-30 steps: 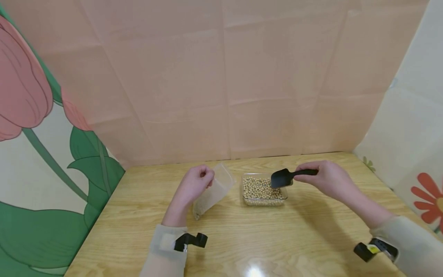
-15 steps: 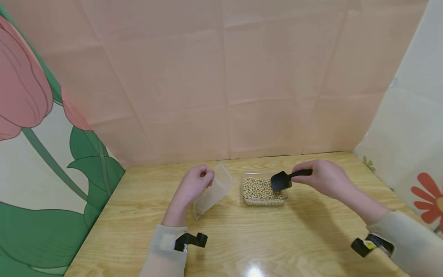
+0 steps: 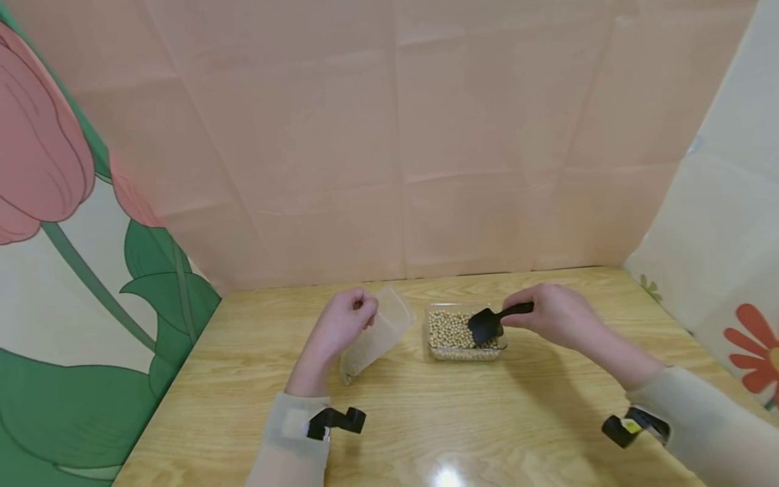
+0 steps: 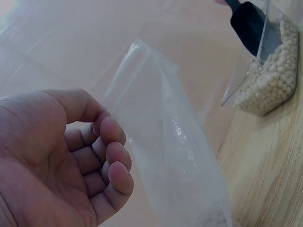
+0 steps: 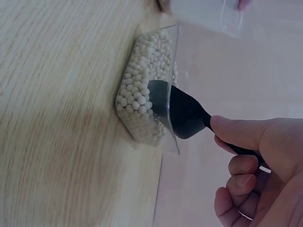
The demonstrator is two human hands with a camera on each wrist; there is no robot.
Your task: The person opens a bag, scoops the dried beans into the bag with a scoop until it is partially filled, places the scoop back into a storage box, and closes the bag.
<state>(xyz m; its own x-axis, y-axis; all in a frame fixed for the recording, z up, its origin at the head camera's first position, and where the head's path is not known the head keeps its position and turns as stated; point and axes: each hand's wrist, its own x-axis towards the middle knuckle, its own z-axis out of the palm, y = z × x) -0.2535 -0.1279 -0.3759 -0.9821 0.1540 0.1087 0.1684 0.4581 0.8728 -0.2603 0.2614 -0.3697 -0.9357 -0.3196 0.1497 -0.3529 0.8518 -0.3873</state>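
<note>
A clear rectangular container (image 3: 467, 354) holds many round, pale beige beans (image 5: 144, 61). My right hand (image 3: 554, 314) grips the handle of a black scoop (image 3: 485, 327); its blade is tipped down inside the container, the tip dug in among the beans, as the right wrist view shows through the clear wall. To the left, my left hand (image 3: 347, 318) pinches the edge of a translucent plastic bag (image 4: 165, 123) between thumb and index finger, its other fingers curled. The bag hangs slanted, with a few beans (image 4: 215, 215) at its bottom corner.
Everything stands on a light wood-grain table (image 3: 414, 419). A pink sheet (image 3: 389, 149) rises behind the table's back edge. Floral panels flank it, with a tulip (image 3: 42, 128) on the left and a red flower (image 3: 754, 348) on the right.
My right hand has moved left and the scoop's blade has tilted down from above the container's right side into the beans. The left hand and bag have stayed in place.
</note>
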